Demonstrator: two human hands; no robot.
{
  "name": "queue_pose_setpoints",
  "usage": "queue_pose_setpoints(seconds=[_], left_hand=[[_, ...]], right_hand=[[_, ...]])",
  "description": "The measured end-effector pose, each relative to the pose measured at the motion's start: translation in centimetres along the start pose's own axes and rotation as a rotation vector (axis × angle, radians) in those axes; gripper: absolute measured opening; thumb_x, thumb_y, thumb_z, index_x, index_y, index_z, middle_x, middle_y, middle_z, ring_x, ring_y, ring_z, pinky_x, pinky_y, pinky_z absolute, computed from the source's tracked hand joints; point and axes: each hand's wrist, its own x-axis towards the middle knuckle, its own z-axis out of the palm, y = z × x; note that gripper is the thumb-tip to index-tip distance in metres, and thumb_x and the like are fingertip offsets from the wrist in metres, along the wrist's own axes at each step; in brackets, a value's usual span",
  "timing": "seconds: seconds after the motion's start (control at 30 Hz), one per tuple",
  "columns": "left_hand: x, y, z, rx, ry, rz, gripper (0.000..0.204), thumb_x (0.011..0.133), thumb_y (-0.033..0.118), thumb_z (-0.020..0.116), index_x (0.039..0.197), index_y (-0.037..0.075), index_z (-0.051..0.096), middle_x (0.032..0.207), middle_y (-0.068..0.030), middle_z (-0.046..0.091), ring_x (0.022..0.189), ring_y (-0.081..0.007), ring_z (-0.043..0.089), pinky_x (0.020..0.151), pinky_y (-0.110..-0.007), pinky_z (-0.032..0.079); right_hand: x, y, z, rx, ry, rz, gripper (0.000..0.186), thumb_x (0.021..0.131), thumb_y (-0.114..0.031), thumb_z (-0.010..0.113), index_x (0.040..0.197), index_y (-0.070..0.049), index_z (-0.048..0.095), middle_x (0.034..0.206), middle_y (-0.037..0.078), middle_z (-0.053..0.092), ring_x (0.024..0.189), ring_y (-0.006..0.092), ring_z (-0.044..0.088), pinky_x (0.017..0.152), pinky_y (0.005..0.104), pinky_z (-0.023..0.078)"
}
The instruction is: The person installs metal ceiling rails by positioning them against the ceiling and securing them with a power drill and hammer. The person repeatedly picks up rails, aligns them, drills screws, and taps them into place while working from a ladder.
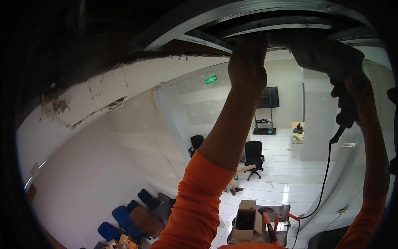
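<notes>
Pale walls ring the room, with a white tiled floor well below me. Overhead, a metal frame arches across 12 to 1 o'clock. Chairs crowd 7 o'clock; at 5, a stand carries an open box. At 2 o'clock is the drill, raised against the frame, its front end lost in shadow. Of my hands, the right, at 3 o'clock, is closed round its handle. My left, at 1 o'clock, is up by its nose; too dark to tell how far closed, or on what. A red-handled tool is beside the box. The cord drops through 4 o'clock.

I'd judge that uneven pressure could make the drill skid into my left, loosened debris could fall on me, and a snagged cord could jerk my aim.
</notes>
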Motion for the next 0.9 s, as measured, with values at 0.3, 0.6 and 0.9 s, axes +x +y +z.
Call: queue_pose_setpoints(seconds=[0.3, 0.6, 0.9], left_hand=[[2.4, 1.4, -0.7, 0.096, -0.043, 0.078, 0.019, 0.11, 0.018, 0.041, 0.115, 0.008, 0.056, 0.109, -0.0053, 0.062, 0.103, -0.0168, 0.062, 0.1, -0.031, 0.053], [0.4, -0.2, -2.9, 0.276, 0.038, -0.01, 0.027, 0.111, 0.016, 0.038, 0.13, 0.004, 0.052, 0.125, -0.0101, 0.062, 0.118, -0.0192, 0.061, 0.106, -0.033, 0.054], [-0.7, -1.7, -3.2, 0.242, 0.014, -0.087, 0.027, 0.11, 0.018, 0.041, 0.118, 0.0, 0.059, 0.114, -0.0133, 0.068, 0.11, -0.0218, 0.066, 0.097, -0.033, 0.055]], right_hand=[[4.6, 0.6, 1.6, 0.036, 0.02, -0.066, 0.065, 0.088, -0.055, 0.072, 0.122, -0.002, 0.054, 0.086, 0.011, 0.072, 0.07, 0.0191, 0.074, 0.051, 0.0303, 0.057], [2.9, 3.0, 1.5, -0.194, 0.094, 0.105, 0.056, 0.093, -0.045, 0.071, 0.123, -0.002, 0.053, 0.092, 0.013, 0.071, 0.073, 0.0204, 0.073, 0.054, 0.0303, 0.059], [-0.7, 8.4, 0.6, -0.34, 0.14, -0.162, 0.068, 0.073, -0.017, 0.088, 0.129, -0.004, 0.053, 0.103, 0.014, 0.068, 0.091, 0.0253, 0.072, 0.078, 0.0384, 0.063]])
